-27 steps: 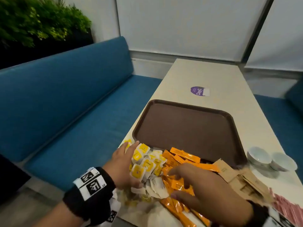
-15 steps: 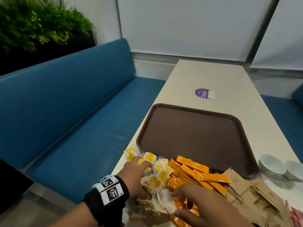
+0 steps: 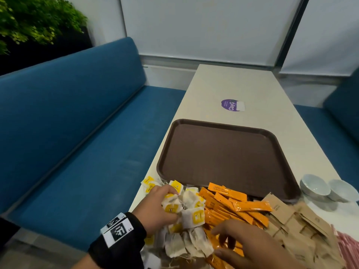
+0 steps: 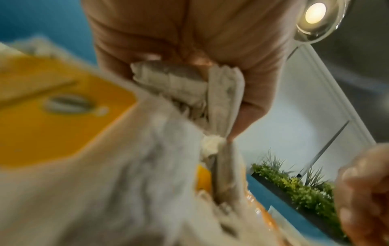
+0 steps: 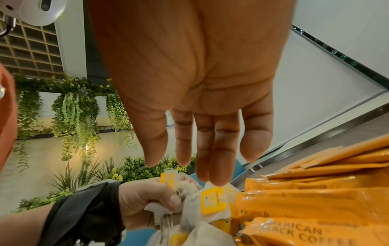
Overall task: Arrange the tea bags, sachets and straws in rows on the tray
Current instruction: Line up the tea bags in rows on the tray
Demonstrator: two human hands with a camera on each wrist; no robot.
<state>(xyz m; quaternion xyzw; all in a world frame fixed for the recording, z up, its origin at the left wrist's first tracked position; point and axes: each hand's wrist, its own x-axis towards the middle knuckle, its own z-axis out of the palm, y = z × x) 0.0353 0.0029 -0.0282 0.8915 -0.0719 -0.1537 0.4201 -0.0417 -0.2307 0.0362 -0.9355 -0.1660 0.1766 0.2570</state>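
A long blue upholstered bench [image 3: 81,121] runs down the left, smooth and matte, alongside a pale, narrow table [image 3: 239,84] with a flat plain top. On it sits the tray [image 3: 223,158]: brown, rectangular with rounded corners and a low raised rim, its finely textured floor bare of any packets. A round purple sticker [image 3: 231,105] lies flat on the table beyond it, and two small glossy white bowls [image 3: 328,188] sit just off the tray's near right corner.

All the task's things lie heaped on the table at the tray's near edge. Kraft-brown paper sachets [image 3: 295,220] fan out to the right, flat and creased. Beside them are slim orange coffee sticks [image 3: 239,208], shiny, with crimped ends, a few overlapping the tray's rim. Pink, thin wrapped pieces [image 3: 347,247] show at the far right edge; too blurred to say what they are.

The left hand [image 3: 155,208] is bunched into a fist around a crumpled cluster of tea bags [image 3: 186,212], soft grey-white gauzy paper with yellow square tags and thin strings, held just above the pile. The right hand [image 3: 250,247] hovers palm-down over the orange sticks, fingers straight and slightly spread, gripping nothing; its middle fingertips [image 5: 219,179] just brush a yellow tag [image 5: 212,202].
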